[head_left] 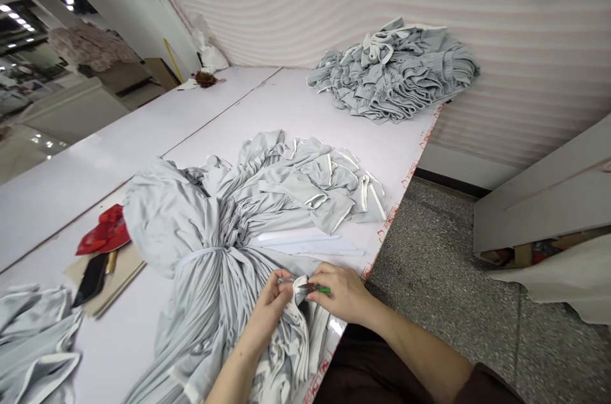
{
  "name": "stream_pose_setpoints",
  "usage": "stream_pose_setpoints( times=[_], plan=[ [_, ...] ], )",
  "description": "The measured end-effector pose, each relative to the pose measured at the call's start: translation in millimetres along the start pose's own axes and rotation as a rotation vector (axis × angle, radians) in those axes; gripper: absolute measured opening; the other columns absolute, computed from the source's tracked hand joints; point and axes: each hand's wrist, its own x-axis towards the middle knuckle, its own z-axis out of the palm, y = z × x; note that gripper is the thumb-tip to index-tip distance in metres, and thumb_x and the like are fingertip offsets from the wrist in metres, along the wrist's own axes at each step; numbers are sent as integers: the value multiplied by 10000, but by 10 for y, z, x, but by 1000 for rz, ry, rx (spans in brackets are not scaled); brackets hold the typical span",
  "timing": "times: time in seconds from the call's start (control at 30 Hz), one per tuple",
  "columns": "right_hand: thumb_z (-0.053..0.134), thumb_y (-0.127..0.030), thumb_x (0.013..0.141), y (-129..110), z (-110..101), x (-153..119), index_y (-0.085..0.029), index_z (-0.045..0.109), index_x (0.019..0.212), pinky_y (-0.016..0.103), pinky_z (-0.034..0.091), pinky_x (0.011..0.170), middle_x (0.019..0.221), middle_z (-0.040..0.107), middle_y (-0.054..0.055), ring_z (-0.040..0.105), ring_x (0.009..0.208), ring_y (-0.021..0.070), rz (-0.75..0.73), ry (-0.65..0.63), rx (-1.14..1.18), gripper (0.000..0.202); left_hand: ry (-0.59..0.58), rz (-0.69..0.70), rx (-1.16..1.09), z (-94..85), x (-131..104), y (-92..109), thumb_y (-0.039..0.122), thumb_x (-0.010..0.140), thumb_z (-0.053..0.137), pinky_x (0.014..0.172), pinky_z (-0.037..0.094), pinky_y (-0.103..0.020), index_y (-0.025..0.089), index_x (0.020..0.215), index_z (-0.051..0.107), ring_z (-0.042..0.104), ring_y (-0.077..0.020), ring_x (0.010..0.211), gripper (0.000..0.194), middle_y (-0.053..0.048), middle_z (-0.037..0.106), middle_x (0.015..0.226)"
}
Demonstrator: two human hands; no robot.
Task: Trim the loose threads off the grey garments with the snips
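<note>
My left hand (273, 302) pinches the white-trimmed edge of a light grey fabric piece (300, 283) near the table's right edge. In my right hand (340, 291) is a small tool with a green end and a metal tip, apparently thread snips (323, 289). Its tip meets the pinched white trim; my fingers hide much of the tool. Beneath and beside both hands lies a large bundle of light grey fabric (205, 302), cinched by a pale fabric tie (203, 252). More white-edged pieces (315, 178) fan out from the bundle, away from me.
A heap of darker grey gathered fabric (396, 73) sits at the table's far end. On the left are a red cloth (105, 232), a black phone (91, 278) on brown card, and more grey fabric (38, 334). The white table (267, 98) ends at right above a speckled floor (439, 264).
</note>
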Motion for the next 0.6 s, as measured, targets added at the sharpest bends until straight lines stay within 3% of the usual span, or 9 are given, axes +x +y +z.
stream_pose_setpoints(
  times=[0.13, 0.23, 0.33, 0.4, 0.47, 0.53, 0.6],
  plan=[
    [665, -268, 866, 23, 30, 24, -239, 753, 918, 267, 455, 709, 934, 705, 13, 666, 824, 179, 13, 36, 28, 106, -20, -1, -13, -10, -19, 22, 465, 798, 669, 640, 341, -252, 239, 989, 471, 481, -126, 610, 356, 51, 597, 702],
    [721, -267, 802, 57, 38, 62, -220, 713, 987, 273, 451, 749, 955, 683, 20, 651, 869, 187, 73, 60, 114, 190, -13, -2, 8, -9, -34, 54, 476, 798, 659, 661, 355, -263, 228, 977, 490, 486, -132, 628, 350, 44, 592, 693],
    [734, -256, 766, 75, 62, 121, -212, 675, 941, 260, 441, 727, 925, 664, 6, 630, 845, 180, 90, -12, 179, 189, 18, 60, 138, 7, -52, 23, 477, 767, 676, 656, 379, -274, 223, 967, 534, 517, -152, 655, 353, 21, 608, 731],
    [708, -209, 768, 79, 97, 141, -202, 640, 815, 240, 429, 694, 854, 647, -14, 613, 802, 162, 53, -56, 209, 84, 111, 201, 345, 43, -86, -40, 404, 743, 700, 653, 394, -282, 227, 869, 557, 534, -167, 673, 260, 14, 599, 729],
    [675, -122, 752, 80, 134, 124, -193, 601, 753, 234, 425, 696, 813, 631, -18, 604, 800, 159, 9, -26, 200, 103, 238, 422, 580, 101, -148, -120, 300, 763, 669, 660, 410, -296, 233, 750, 543, 539, -180, 682, 144, 3, 572, 710],
    [640, -43, 723, 81, 154, 65, -191, 603, 783, 243, 431, 716, 829, 637, -6, 610, 827, 168, -9, 33, 158, 165, 353, 628, 737, 173, -228, -191, 224, 823, 580, 685, 428, -313, 239, 712, 536, 550, -191, 709, 121, -26, 572, 731],
    [627, -22, 722, 77, 140, -18, -198, 628, 837, 253, 441, 719, 872, 654, 7, 625, 846, 176, 8, 45, 129, 210, 417, 743, 795, 237, -309, -231, 184, 870, 510, 719, 447, -325, 245, 738, 555, 573, -199, 758, 152, -60, 602, 793]
  ],
)
